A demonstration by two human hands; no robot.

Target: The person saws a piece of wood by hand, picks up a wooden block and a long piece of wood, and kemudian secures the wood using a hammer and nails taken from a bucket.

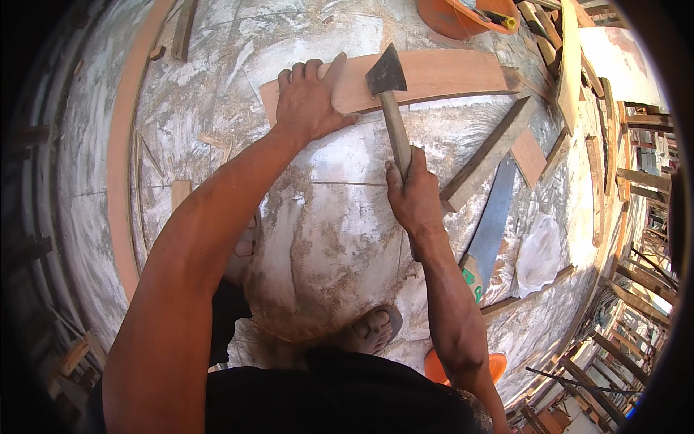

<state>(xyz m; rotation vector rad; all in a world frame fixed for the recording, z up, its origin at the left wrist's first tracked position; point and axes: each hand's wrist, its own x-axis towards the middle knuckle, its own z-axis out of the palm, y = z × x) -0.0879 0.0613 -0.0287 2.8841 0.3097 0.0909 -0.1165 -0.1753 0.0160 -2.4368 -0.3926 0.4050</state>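
Observation:
My left hand [309, 101] lies with its fingers apart on the left part of a pale brown wooden board [455, 72], pressing it from above. In my right hand [417, 189] is the wooden handle of a hatchet [387, 71], my fingers wrapped round it. Its dark, flared metal head is over the middle of the board, right of my left hand. Whether the blade touches the wood I cannot tell. A thick wooden beam [488, 154] lies right of my right hand, and a handsaw [493, 217] rests below it.
An orange bucket [459, 20] with tools stands at the far edge. Scrap timber [557, 65] is piled at the right. A white plastic bag [538, 249] lies beside the saw. A long curved-looking plank [121, 159] runs along the left. Another orange container [497, 365] is near my right forearm.

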